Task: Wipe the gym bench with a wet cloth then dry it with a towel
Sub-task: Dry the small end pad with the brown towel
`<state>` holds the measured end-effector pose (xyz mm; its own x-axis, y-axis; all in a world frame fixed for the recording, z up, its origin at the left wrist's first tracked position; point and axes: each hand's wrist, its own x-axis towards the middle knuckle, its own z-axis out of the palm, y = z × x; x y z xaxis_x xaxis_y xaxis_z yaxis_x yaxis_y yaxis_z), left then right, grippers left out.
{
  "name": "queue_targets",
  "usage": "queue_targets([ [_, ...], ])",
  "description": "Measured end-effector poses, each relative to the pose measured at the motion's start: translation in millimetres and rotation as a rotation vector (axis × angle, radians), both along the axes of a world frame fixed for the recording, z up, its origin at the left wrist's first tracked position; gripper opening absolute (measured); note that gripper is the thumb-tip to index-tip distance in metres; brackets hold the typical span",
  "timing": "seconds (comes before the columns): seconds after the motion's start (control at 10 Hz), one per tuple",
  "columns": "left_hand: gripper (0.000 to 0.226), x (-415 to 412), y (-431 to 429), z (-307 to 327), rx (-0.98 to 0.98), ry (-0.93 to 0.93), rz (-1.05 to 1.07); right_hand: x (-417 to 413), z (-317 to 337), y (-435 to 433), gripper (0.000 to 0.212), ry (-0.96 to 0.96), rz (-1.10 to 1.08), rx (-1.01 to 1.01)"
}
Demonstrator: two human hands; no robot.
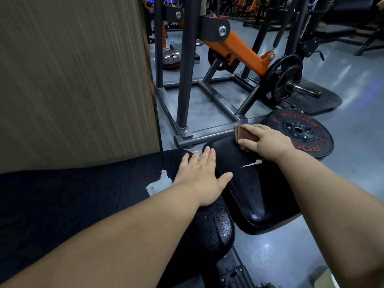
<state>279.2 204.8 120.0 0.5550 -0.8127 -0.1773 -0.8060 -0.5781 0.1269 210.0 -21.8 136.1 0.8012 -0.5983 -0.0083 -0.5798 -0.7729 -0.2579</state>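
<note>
Two hands: both are laid on the gym bench.
Left hand: it is pressed flat on the end of the long pad, with the fingers straight and close together and the thumb spread toward the gap.
Right hand: its fingers and thumb are curled round a folded brown cloth.
Cloth position: it is held against the far edge of the short pad.
Step in hand: the wet wipe is judged to be under way, since both pads glisten and look beaded. Whether the brown cloth is the wet one or the towel cannot be told for certain.
Next move: the cloth would need to be drawn back along the short pad toward the body under steady pressure, with care over the white tear, where an edge could be snagged.
Towel: none can be made out with certainty. A pale ragged patch lies just beside the left wrist; torn cover or a scrap, it cannot be told.
Writing: "ROGUE" is read in red on the black weight plate on the floor just beyond the right hand. It is repeated on the near side, partly hidden, with what looks like "55".
Bench and cloth: no label can be seen on either.
</note>
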Motion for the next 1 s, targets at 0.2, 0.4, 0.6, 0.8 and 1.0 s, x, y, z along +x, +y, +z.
queue_targets([
  [0.2,0.079,-0.5,2.3,-0.2,0.008,0.013,-0.002,-65.7,-11.1,16.6,0.067,-0.094,-0.035,-0.021],
  [0.4,0.079,0.5,3.3,1.2,0.005,0.012,-0.010,-144.5,-28.8,63.5,0.054,-0.333,-0.103,-0.013],
  [0.6,0.079,-1.7,1.2,2.2,0.012,0.005,-0.018,-161.4,-39.2,85.5,0.062,-0.276,-0.154,-0.133],
  [0.8,0.079,-1.0,0.4,2.2,0.013,-0.002,-0.016,-117.3,-8.9,70.6,0.074,0.000,-0.136,-0.204],
  [1.0,0.079,-1.7,-0.8,0.4,0.007,-0.008,-0.013,-61.2,3.1,34.9,0.062,0.081,-0.129,-0.095],
])
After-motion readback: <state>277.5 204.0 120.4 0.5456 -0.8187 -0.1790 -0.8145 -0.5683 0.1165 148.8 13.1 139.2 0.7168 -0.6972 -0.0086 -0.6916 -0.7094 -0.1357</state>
